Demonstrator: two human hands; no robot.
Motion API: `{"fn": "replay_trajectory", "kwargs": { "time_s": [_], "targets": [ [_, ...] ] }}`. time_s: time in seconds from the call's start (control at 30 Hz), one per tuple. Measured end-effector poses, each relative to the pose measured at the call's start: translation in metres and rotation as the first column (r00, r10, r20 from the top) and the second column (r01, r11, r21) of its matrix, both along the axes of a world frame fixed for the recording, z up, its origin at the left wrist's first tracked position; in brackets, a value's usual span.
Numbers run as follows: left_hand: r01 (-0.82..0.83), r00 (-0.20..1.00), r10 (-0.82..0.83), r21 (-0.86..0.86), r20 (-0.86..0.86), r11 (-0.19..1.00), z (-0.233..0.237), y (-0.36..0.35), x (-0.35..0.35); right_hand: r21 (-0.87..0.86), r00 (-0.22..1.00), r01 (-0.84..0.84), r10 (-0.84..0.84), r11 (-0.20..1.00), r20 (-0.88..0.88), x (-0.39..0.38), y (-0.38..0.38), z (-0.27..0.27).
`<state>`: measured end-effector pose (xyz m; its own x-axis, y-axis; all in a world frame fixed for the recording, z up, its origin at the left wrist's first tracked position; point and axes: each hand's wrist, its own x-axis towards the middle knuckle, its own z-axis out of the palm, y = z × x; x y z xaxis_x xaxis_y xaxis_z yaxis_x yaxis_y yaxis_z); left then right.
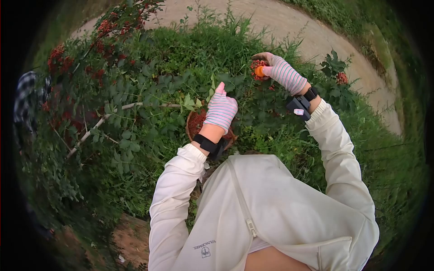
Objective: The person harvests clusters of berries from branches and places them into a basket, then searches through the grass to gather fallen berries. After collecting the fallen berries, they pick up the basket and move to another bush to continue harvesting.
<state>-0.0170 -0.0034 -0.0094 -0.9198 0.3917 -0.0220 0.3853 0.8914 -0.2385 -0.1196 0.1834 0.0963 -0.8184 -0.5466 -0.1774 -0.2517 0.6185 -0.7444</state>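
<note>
My left hand (221, 109), in a striped pink glove with bare fingertips, is closed on a leafy branch (131, 106) that comes in from the left; leaves hide part of the grip. Below that wrist, a round basket (189, 131) holds many small red berries (197, 123). My right hand (284, 74), in a matching glove, curls its fingers and thumb around a cluster of red berries (256, 67). An orange piece (259, 71) sits at the thumb, against the cluster.
More red clusters (56, 56) hang on the bush at the left. Another cluster (342, 78) grows right of my right wrist. A person in a checked sleeve (31, 97) is at the far left. A dirt path (266, 18) curves behind the grass.
</note>
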Motion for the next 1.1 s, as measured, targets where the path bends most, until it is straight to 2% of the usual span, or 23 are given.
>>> {"fn": "replay_trajectory", "kwargs": {
  "time_s": [0.03, 0.07, 0.1, 0.17, 0.23, 0.3, 0.33, 0.4, 0.43, 0.47, 0.5, 0.53, 0.57, 0.6, 0.63, 0.67, 0.7, 0.73, 0.77, 0.83, 0.93, 1.1],
  "targets": [
    [0.004, 1.0, -0.004, -0.008, -0.003, 1.0, -0.01, -0.001, -0.002, -0.293, 0.988, 0.093, -0.051, 0.952, 0.146, 0.011, 0.009, 0.004],
    [0.027, 0.991, -0.022, 0.037, -0.135, 0.999, -0.022, -0.004, -0.003, -0.544, 0.953, 0.213, -0.051, 0.812, 0.297, 0.023, 0.015, 0.005],
    [0.058, 0.964, -0.035, 0.077, -0.264, 0.995, -0.028, -0.005, -0.004, -0.552, 0.953, 0.216, -0.052, 0.806, 0.297, 0.036, 0.02, 0.004],
    [0.07, 0.964, -0.058, 0.038, -0.259, 0.997, -0.012, -0.006, -0.005, -0.778, 0.813, 0.261, 0.304, 0.572, 0.497, 0.067, 0.027, 0.0],
    [0.082, 0.965, -0.081, -0.005, -0.251, 0.997, 0.003, -0.005, -0.008, -0.749, 0.658, 0.363, 0.416, 0.554, 0.627, 0.108, 0.028, -0.011],
    [0.059, 0.958, -0.048, 0.028, -0.282, 0.998, 0.01, -0.004, -0.012, -0.645, 0.489, 0.412, 0.441, 0.644, 0.752, 0.131, 0.028, -0.057],
    [0.082, 0.939, -0.059, 0.054, -0.339, 0.995, 0.013, -0.006, -0.015, -0.588, 0.417, 0.489, 0.42, 0.644, 0.806, 0.136, 0.03, -0.096],
    [0.086, 0.953, -0.067, 0.053, -0.297, 0.995, 0.03, -0.005, -0.021, -0.438, 0.288, 0.607, 0.33, 0.663, 0.899, 0.125, 0.031, -0.169],
    [0.086, 0.964, -0.066, 0.068, -0.259, 0.994, 0.039, -0.001, -0.023, -0.276, 0.255, 0.663, 0.137, 0.696, 0.957, 0.117, 0.021, -0.184],
    [0.107, 0.955, -0.072, 0.107, -0.289, 0.988, 0.048, 0.004, -0.02, -0.489, 0.719, 0.277, 0.158, 0.827, 0.676, 0.106, 0.019, -0.234],
    [0.112, 0.954, -0.082, 0.089, -0.289, 0.99, 0.054, 0.006, -0.017, -0.509, 0.862, 0.039, 0.228, 0.86, 0.452, 0.099, 0.007, -0.249],
    [0.149, 0.949, -0.107, 0.122, -0.295, 0.981, 0.062, 0.004, -0.016, -0.468, 0.941, -0.164, 0.279, 0.869, 0.189, 0.094, -0.008, -0.242],
    [0.186, 0.943, -0.13, 0.162, -0.307, 0.969, 0.069, 0.005, -0.016, -0.213, 0.902, -0.185, 0.252, 0.959, 0.352, 0.083, -0.024, -0.232],
    [0.186, 0.942, -0.125, 0.176, -0.313, 0.967, 0.076, 0.011, -0.015, 0.071, 0.853, -0.233, 0.169, 0.97, 0.494, 0.075, -0.027, -0.209],
    [0.189, 0.937, -0.125, 0.174, -0.327, 0.966, 0.084, 0.017, -0.014, 0.076, 0.86, -0.232, 0.168, 0.97, 0.482, 0.066, -0.021, -0.199],
    [0.199, 0.932, -0.118, 0.212, -0.343, 0.957, 0.091, 0.024, -0.012, -0.134, 0.864, -0.013, 0.078, 0.991, 0.498, 0.059, -0.014, -0.191],
    [0.205, 0.929, -0.109, 0.247, -0.354, 0.947, 0.098, 0.029, -0.008, -0.334, 0.845, 0.206, 0.005, 0.92, 0.535, 0.053, -0.008, -0.189],
    [0.217, 0.927, -0.115, 0.261, -0.356, 0.941, 0.107, 0.032, -0.005, -0.654, 0.799, 0.396, 0.109, 0.644, 0.591, 0.042, 0.007, -0.215],
    [0.213, 0.926, -0.112, 0.256, -0.36, 0.943, 0.113, 0.035, -0.004, -0.824, 0.763, 0.51, 0.313, 0.246, 0.566, 0.031, 0.023, -0.242],
    [0.265, 0.897, -0.134, 0.272, -0.42, 0.925, 0.128, 0.034, -0.002, -0.875, 0.838, 0.471, 0.253, 0.112, 0.484, 0.021, 0.034, -0.198],
    [0.276, 0.897, -0.123, 0.321, -0.425, 0.906, 0.152, 0.048, 0.0, -0.933, 0.931, 0.34, 0.096, 0.121, 0.352, 0.019, 0.041, -0.133],
    [0.33, 0.855, -0.135, 0.324, -0.5, 0.886, 0.185, 0.063, 0.005, -0.945, 0.996, 0.073, -0.065, 0.319, 0.055, 0.026, 0.036, -0.071]
  ]
}}
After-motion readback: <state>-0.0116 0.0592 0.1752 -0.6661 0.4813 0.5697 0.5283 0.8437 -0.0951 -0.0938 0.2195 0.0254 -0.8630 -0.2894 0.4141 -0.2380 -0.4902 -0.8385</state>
